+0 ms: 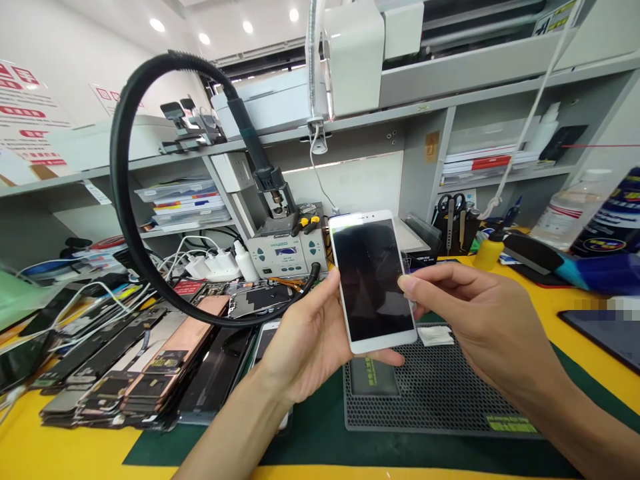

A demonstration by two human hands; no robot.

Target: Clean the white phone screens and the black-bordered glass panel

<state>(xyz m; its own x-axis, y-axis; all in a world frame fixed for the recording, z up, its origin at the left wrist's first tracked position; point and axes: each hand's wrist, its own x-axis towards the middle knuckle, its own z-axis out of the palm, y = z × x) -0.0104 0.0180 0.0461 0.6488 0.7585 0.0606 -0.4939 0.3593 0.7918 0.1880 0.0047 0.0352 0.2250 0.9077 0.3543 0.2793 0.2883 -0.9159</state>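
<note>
A white-framed smartphone (373, 280) with a dark screen is held up in front of me, tilted a little to the left. My left hand (315, 333) is closed around its left edge, thumb along the side and fingers behind and below. At the phone's right edge, my right hand (465, 307) pinches the side between thumb and fingers. Beneath both hands lies a black honeycomb-patterned work mat (425, 400). A folded white piece (435, 335), perhaps tissue or cloth, rests on that mat, just below the right hand.
Stacks of phone parts (150, 373) fill the left side. A soldering or hot-air station (287, 253) stands behind, its thick black hose (117, 167) looping over the bench. Scissors (450, 207), a clear bottle (570, 207) and a dark tablet-like slab (607, 337) are on the right.
</note>
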